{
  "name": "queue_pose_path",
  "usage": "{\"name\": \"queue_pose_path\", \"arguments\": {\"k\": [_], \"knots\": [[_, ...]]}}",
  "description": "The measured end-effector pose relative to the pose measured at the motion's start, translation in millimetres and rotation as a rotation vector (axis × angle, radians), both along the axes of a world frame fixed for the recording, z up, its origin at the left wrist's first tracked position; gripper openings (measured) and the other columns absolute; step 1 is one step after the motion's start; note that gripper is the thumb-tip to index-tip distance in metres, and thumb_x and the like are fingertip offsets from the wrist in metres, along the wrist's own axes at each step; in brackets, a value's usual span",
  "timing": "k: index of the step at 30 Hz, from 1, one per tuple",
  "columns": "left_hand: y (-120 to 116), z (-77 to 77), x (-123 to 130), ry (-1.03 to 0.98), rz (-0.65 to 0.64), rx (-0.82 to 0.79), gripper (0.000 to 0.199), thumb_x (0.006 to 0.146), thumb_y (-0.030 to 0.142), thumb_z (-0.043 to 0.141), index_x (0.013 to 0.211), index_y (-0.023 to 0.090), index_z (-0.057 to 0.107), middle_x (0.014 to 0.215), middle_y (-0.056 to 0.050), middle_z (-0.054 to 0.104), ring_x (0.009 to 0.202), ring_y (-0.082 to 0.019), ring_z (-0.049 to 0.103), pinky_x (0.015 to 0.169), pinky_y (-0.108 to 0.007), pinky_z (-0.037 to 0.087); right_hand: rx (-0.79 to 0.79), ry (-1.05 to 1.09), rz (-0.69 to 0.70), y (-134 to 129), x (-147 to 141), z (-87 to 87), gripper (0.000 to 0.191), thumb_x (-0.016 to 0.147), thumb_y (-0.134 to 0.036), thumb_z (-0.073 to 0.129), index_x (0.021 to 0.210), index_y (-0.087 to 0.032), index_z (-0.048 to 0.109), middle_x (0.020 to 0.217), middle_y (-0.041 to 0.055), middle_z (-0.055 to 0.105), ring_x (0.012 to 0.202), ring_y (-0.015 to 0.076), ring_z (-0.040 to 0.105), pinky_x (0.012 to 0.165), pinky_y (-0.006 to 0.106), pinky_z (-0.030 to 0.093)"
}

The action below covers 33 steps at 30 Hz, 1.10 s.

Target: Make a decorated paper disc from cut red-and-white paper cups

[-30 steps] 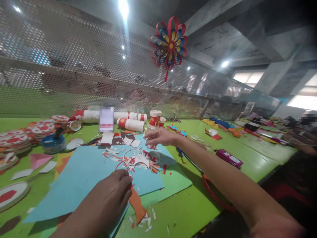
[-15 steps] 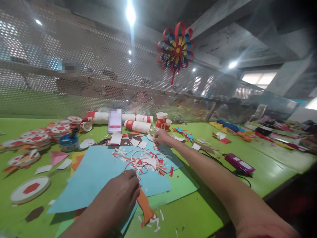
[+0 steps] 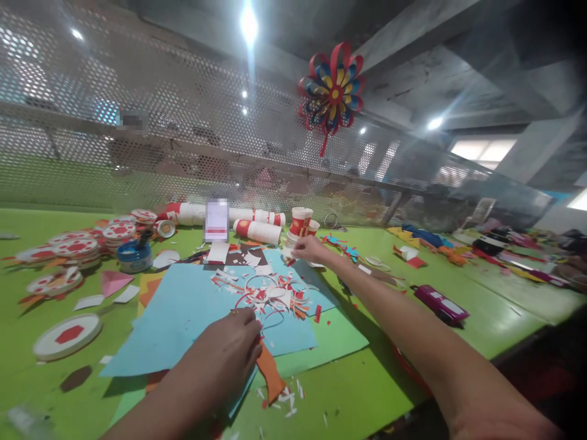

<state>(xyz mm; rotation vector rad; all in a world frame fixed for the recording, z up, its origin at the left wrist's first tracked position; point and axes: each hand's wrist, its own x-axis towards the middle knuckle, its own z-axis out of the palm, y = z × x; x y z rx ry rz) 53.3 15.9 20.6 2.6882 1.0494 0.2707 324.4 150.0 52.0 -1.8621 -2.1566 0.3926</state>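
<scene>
The left hand (image 3: 233, 351) presses an orange paper strip (image 3: 270, 379) onto blue paper (image 3: 183, 311); the right hand (image 3: 309, 249) pinches a white scrap (image 3: 288, 252).

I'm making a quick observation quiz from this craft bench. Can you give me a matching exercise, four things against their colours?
Things:
1. big paper sheet under the left hand
2. glue tub
3. flat case beside the right arm
4. strip by the left hand

Colours:
a. magenta
b. orange
c. light blue
d. dark blue with white

Pairs: 1-c, 2-d, 3-a, 4-b
</scene>
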Motion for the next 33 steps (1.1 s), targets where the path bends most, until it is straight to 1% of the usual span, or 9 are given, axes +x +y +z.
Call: {"name": "queue_pose_path", "arguments": {"k": [5, 11, 15, 20, 24, 26, 28, 31, 33], "knots": [[-0.7, 9.0, -2.5, -0.051, 0.012, -0.025, 0.031, 0.092, 0.023, 0.032, 0.081, 0.017, 0.061, 0.093, -0.011, 0.061, 0.082, -0.023, 0.06, 0.074, -0.037, 0.047, -0.038, 0.087, 0.123, -24.5, -18.7, -0.3, 0.022, 0.092, -0.031, 0.058, 0.104, -0.013, 0.062, 0.098, 0.004, 0.065, 0.08, 0.0158, 0.065, 0.068, 0.032, 0.055], [4.8, 16.3, -6.7, -0.251, 0.085, 0.015, 0.03, 0.09, 0.026, 0.035, 0.089, 0.018, 0.064, 0.093, -0.01, 0.067, 0.086, -0.024, 0.062, 0.075, -0.035, 0.045, 0.058, 0.196, 0.177, -52.7, -27.1, 20.4, 0.021, 0.091, -0.03, 0.059, 0.08, -0.012, 0.063, 0.071, -0.0027, 0.061, 0.061, 0.0104, 0.059, 0.058, 0.025, 0.05], [14.0, 15.3, -11.2, -0.415, 0.16, 0.022, 0.031, 0.087, 0.031, 0.039, 0.074, 0.018, 0.064, 0.079, -0.008, 0.068, 0.074, -0.023, 0.061, 0.069, -0.033, 0.042, 0.092, 0.248, 0.225, -56.1, -30.5, 29.4, 0.018, 0.087, -0.026, 0.064, 0.076, -0.012, 0.063, 0.066, -0.0039, 0.059, 0.059, 0.0101, 0.057, 0.059, 0.025, 0.047], [22.8, 22.1, -19.7, -0.56, 0.292, -0.047, 0.03, 0.083, 0.038, 0.046, 0.072, 0.018, 0.065, 0.074, -0.006, 0.068, 0.07, -0.023, 0.06, 0.067, -0.033, 0.04, 0.069, 0.326, 0.26, -59.7, -25.9, 36.7, 0.018, 0.083, -0.025, 0.068, 0.071, -0.013, 0.062, 0.064, -0.005, 0.057, 0.057, 0.0095, 0.054, 0.057, 0.024, 0.045], [24.8, 25.3, -21.4, -0.641, 0.344, -0.144, 0.029, 0.078, 0.042, 0.051, 0.068, 0.019, 0.065, 0.069, -0.004, 0.068, 0.069, -0.023, 0.06, 0.067, -0.034, 0.041, 0.036, 0.47, 0.222, -68.2, -19.6, 40.6, 0.023, 0.076, -0.029, 0.073, 0.065, -0.013, 0.061, 0.056, -0.0062, 0.053, 0.05, 0.0072, 0.047, 0.05, 0.021, 0.038], [25.5, 24.3, -18.5, -0.697, 0.337, -0.234, 0.027, 0.076, 0.042, 0.054, 0.074, 0.019, 0.067, 0.075, -0.005, 0.071, 0.075, -0.024, 0.063, 0.069, -0.034, 0.044, -0.002, 0.577, 0.214, -74.1, -21.0, 39.8, 0.028, 0.073, -0.036, 0.074, 0.065, -0.012, 0.063, 0.055, -0.0046, 0.055, 0.049, 0.0075, 0.047, 0.049, 0.022, 0.036], [26.3, 22.6, -13.0, -0.773, 0.31, -0.344, 0.032, 0.074, 0.041, 0.056, 0.09, 0.017, 0.068, 0.092, -0.009, 0.073, 0.085, -0.025, 0.066, 0.072, -0.034, 0.049, -0.048, 0.7, 0.22, -80.9, -27.4, 37.0, 0.033, 0.071, -0.044, 0.074, 0.066, -0.013, 0.063, 0.056, -0.0025, 0.057, 0.05, 0.0085, 0.049, 0.05, 0.024, 0.039], [26.3, 20.0, -2.2, -0.89, 0.275, -0.473, 0.052, 0.071, 0.04, 0.06, 0.115, 0.012, 0.058, 0.125, -0.017, 0.062, 0.101, -0.026, 0.064, 0.074, -0.034, 0.053, -0.093, 0.888, 0.236, -91.8, -44.5, 30.8, 0.038, 0.07, -0.05, 0.073, 0.068, -0.014, 0.061, 0.061, -0.0007, 0.06, 0.052, 0.0091, 0.052, 0.054, 0.026, 0.043], [24.5, 19.0, 5.2, -0.946, 0.264, -0.522, 0.064, 0.068, 0.037, 0.065, 0.125, 0.011, 0.05, 0.133, -0.02, 0.054, 0.105, -0.028, 0.062, 0.073, -0.035, 0.054, -0.128, 0.984, 0.252, -99.1, -58.4, 26.3, 0.038, 0.069, -0.049, 0.074, 0.069, -0.014, 0.061, 0.063, 0.0002, 0.06, 0.054, 0.0097, 0.053, 0.056, 0.027, 0.044]]}}
